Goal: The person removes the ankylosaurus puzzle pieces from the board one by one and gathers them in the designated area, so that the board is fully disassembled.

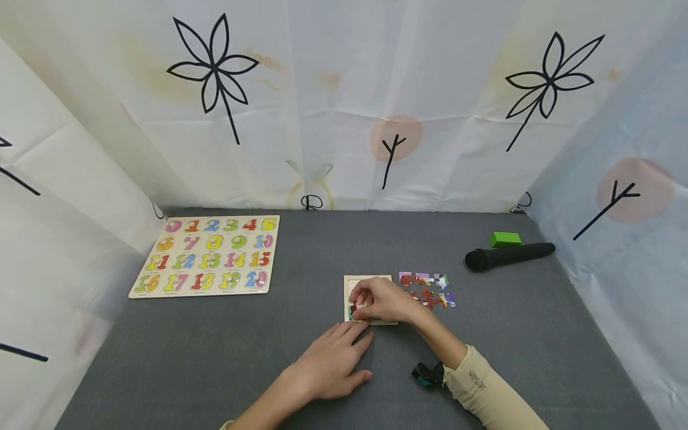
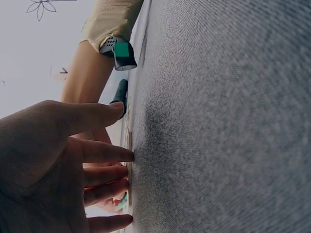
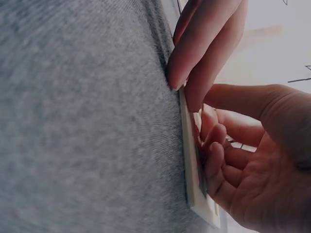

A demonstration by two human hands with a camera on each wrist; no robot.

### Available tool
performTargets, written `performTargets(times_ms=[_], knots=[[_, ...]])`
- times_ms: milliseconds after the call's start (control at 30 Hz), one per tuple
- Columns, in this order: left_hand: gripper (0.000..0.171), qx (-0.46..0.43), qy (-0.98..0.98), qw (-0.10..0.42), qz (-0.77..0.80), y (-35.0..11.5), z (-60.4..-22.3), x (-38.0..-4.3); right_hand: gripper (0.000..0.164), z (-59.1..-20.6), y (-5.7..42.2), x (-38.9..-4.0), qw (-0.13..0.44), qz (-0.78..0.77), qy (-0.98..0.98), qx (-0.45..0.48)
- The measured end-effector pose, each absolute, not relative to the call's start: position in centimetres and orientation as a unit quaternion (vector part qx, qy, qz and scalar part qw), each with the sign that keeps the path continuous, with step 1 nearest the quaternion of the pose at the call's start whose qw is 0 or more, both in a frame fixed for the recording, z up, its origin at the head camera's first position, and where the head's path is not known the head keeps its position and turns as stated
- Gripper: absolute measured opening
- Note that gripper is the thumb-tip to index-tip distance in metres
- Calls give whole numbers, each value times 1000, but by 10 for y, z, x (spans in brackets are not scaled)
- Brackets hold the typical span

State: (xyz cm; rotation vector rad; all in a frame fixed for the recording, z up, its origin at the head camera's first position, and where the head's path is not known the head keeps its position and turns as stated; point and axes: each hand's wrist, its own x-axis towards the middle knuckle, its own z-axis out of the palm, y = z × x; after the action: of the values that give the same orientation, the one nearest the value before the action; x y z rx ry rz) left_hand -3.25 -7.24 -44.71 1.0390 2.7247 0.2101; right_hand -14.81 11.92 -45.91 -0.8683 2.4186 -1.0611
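Observation:
A small jigsaw tray [image 1: 352, 282] with a pale wooden rim lies at the middle of the table. Bent over its lower left part, my right hand [image 1: 388, 300] pinches a puzzle piece [image 1: 355, 308], mostly hidden by the fingers. Green and dark red show there beside the fingertips. My left hand [image 1: 335, 361] lies flat with straight fingers, its fingertips on the tray's near edge; in the right wrist view its fingers [image 3: 201, 53] press at the rim close to my right thumb. Loose colourful puzzle pieces [image 1: 429, 295] lie in rows just right of the tray.
A wooden number board [image 1: 204, 257] sits at the back left. Toward the back right are a black microphone [image 1: 509, 255] and a green block [image 1: 505, 239]. White printed cloth [image 1: 344, 89] walls the table in. A black wrist device [image 1: 428, 374] is on my right wrist.

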Motion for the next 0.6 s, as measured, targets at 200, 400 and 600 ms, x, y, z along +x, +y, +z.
performTargets(times_ms=[200, 400, 600], knots=[[64, 358, 925, 100, 77, -74, -445, -32, 12, -463, 123, -147, 200, -414, 823, -334], [62, 359, 925, 94, 81, -75, -447, -35, 16, -467, 129, -146, 194, -460, 801, -330], [60, 352, 926, 99, 90, -75, -448, -37, 22, -464, 140, -142, 192, -501, 784, -312]])
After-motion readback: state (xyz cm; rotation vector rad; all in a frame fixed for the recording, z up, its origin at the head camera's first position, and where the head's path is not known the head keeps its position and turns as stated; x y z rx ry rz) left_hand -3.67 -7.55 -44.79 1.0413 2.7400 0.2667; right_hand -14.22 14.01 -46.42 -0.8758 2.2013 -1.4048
